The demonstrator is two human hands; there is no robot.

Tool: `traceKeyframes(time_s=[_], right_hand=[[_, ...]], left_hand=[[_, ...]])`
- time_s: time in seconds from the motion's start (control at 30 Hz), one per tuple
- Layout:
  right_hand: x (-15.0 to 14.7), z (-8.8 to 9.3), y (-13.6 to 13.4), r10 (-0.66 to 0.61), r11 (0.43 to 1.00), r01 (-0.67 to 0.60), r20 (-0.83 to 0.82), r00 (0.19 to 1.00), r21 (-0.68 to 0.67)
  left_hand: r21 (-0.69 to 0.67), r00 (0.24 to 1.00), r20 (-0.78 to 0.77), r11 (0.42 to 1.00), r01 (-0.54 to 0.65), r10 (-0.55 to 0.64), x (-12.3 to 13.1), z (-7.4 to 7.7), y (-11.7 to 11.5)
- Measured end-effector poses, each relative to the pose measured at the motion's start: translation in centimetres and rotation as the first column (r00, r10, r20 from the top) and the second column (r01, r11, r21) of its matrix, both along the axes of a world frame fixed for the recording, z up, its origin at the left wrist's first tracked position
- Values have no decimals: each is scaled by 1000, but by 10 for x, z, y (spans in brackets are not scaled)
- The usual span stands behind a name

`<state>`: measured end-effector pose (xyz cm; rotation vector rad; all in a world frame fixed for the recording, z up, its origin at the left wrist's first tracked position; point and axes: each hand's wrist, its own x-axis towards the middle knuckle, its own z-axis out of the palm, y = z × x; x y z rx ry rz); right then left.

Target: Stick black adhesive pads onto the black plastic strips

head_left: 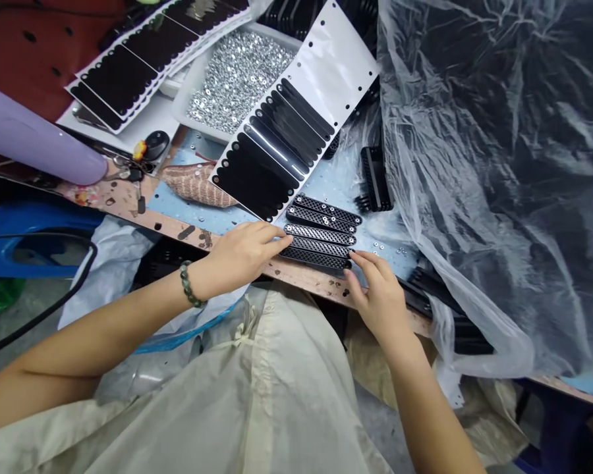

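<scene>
Several black textured strips [321, 236] lie side by side at the table's front edge, with small silver washers on them. My left hand [247, 253] touches their left ends, its fingers pressed together. At their right ends is my right hand [378, 286], thumb and fingertips closed around the end of the nearest strip. A white sheet with black adhesive strips [264, 161] lies just behind, its lower corner near my left fingers. Behind that sheet stands a white tub [182, 105] full of silver washers.
Clear plastic [454, 197] covers the right side. A purple cylinder [39, 138], keys [136, 174] and a patterned pouch [195, 184] are at the left. More black-strip sheets [143, 62] lie at the back left. A blue stool [39, 243] stands below, left.
</scene>
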<state>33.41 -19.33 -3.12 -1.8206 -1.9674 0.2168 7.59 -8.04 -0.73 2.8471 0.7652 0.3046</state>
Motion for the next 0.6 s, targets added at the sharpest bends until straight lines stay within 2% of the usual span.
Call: traceKeyframes(time_s=[0.27,0.4,0.6], right_hand=[[-7,-6,1,-46,995,38,85,995,88],[-6,-8,2,-37,994,29,76,996,101],[-4,-3,2,-43,997,36,97,994,75]], left_hand=[[-6,999,41,1000,19,-19,-6,-4,-5],[-87,993,110,996,-22,32,-3,-5,-6],[-200,988,123,978,-68,94,0,-7,-4]])
